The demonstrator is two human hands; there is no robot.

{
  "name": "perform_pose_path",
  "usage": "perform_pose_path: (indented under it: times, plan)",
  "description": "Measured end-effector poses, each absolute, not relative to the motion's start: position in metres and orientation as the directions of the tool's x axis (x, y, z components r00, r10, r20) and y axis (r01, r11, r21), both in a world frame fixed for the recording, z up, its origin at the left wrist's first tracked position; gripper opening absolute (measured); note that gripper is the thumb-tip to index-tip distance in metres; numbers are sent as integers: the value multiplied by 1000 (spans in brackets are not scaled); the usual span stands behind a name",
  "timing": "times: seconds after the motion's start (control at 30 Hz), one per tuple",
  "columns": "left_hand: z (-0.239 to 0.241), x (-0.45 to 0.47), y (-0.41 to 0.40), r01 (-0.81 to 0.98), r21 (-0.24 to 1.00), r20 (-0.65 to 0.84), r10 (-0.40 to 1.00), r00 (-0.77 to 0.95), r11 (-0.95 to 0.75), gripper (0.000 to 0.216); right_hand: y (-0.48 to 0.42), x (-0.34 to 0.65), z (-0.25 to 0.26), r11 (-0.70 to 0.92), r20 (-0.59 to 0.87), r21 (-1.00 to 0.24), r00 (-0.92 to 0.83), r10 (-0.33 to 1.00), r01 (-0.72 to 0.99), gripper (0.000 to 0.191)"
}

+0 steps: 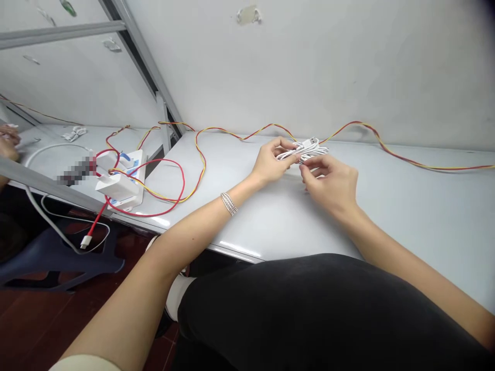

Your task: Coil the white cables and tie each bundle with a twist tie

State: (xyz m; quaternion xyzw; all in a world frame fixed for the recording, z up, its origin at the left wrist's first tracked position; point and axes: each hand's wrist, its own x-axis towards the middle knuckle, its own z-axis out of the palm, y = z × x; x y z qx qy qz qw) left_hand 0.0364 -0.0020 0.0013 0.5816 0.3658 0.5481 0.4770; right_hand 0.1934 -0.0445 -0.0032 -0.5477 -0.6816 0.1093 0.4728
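A coiled white USB cable [315, 150] is held just over the white tabletop [270, 216], its metal USB plug pointing up and away. My left hand [274, 161] grips the left end of the coil between thumb and fingers. At the coil's right, lower side, my right hand [331, 183] has thumb and fingertips pinched together at the strands. What exactly lies between those right fingertips is partly hidden.
On the left, a white power strip [135, 193] carries plugged-in adapters and a red cable [181, 180]. Twisted red-yellow wire [266, 126] runs along the wall. Beyond the metal frame [166, 123], another person's hand [8, 140] and a second white cable coil [75, 134] show. A blue stool [88, 257] stands below.
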Motion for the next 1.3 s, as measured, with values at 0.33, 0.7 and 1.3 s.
perform_pose_path:
  times: [0.33, 0.7, 1.3]
  plan:
    - [-8, 38, 0, -79, 961, 276, 949, 152, -267, 35, -43, 198, -6, 501, 612, -364, -204, 764, 785, 13]
    - [-13, 34, 5, -43, 966, 257, 941, 219, -254, 31, -50, 193, -1, 339, 419, -598, -77, 905, 726, 11]
    - [-11, 30, 0, 50, 909, 381, 874, 300, -414, 9, -53, 186, 8, -113, -108, -974, 37, 993, 195, 24]
